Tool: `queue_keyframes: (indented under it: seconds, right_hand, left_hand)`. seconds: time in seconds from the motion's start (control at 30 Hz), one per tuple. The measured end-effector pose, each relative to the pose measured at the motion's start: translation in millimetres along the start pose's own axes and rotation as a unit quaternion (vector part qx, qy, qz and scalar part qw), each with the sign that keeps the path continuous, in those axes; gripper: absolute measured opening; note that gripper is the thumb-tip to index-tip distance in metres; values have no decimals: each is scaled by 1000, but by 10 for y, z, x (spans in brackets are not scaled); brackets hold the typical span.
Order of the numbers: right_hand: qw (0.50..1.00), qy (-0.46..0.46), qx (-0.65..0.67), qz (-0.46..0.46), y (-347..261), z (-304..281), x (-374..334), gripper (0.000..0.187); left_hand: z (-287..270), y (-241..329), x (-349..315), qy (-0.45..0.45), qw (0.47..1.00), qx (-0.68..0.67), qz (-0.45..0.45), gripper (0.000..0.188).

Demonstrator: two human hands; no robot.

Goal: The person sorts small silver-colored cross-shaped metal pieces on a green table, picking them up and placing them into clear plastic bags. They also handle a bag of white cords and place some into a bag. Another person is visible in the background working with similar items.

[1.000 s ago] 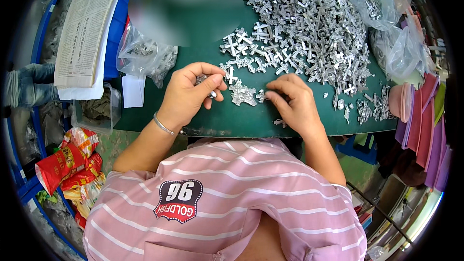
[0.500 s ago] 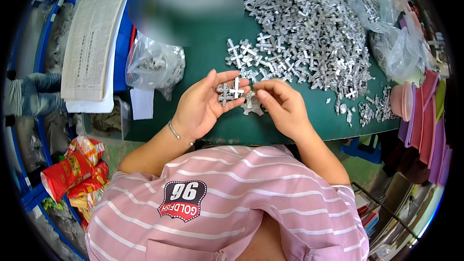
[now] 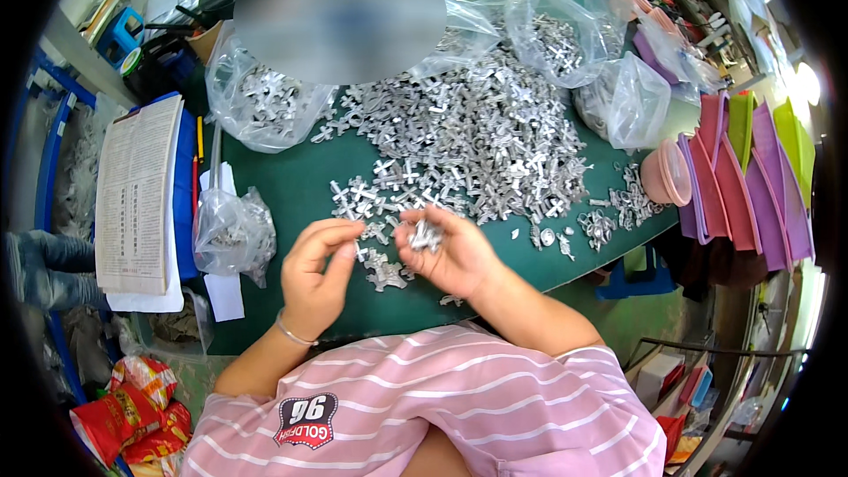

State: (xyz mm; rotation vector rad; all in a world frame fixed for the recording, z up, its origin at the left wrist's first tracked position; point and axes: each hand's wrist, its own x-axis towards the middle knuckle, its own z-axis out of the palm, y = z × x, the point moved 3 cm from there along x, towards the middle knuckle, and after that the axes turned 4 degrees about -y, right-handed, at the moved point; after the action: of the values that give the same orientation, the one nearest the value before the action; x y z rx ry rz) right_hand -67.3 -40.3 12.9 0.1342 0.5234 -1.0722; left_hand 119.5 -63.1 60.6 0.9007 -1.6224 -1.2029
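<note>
Seen from above, a person in a pink striped shirt (image 3: 424,415) sits at a green table (image 3: 283,185) covered with small silver cross-shaped metal parts. The left hand (image 3: 320,276) is raised just above the table edge, fingers curled inward with the thumb and forefinger pinched together near a small metal piece; whether it actually grips that piece is too small to tell. A thin bracelet (image 3: 291,332) circles the left wrist. The right hand (image 3: 449,252) is cupped palm up, close beside the left, and holds a small cluster of silver parts (image 3: 427,234) in its bent fingers. Directly below and between the two hands, a few loose cross pieces (image 3: 386,274) lie on the green surface. Beyond the hands, a large heap of the same silver parts (image 3: 468,141) spreads across the middle of the table. Several clear plastic bags hold more parts: one at the left edge of the table near the left hand (image 3: 231,231), a bigger one further back on the left (image 3: 265,106), and others at the far right (image 3: 627,106). A printed sheet of paper (image 3: 134,194) lies to the left of the table on a blue surface. At the right edge sits a pink bowl (image 3: 667,177), with a row of pink, purple and green folders (image 3: 751,177) beside it. Red snack packets (image 3: 124,406) lie low on the left.
</note>
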Motion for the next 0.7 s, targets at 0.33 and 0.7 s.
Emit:
queue_keyframes:
  seconds: [0.33,0.7]
  right_hand:
    - [790,215,-294,-493,-2699,584,-3,55]
    - [439,-76,-846,-293,170,147,-128,29]
  left_hand:
    - [-168,-92,-281,-12,995,65,-74,16]
    - [9,-437,-546,-55,964,-36,-258,22]
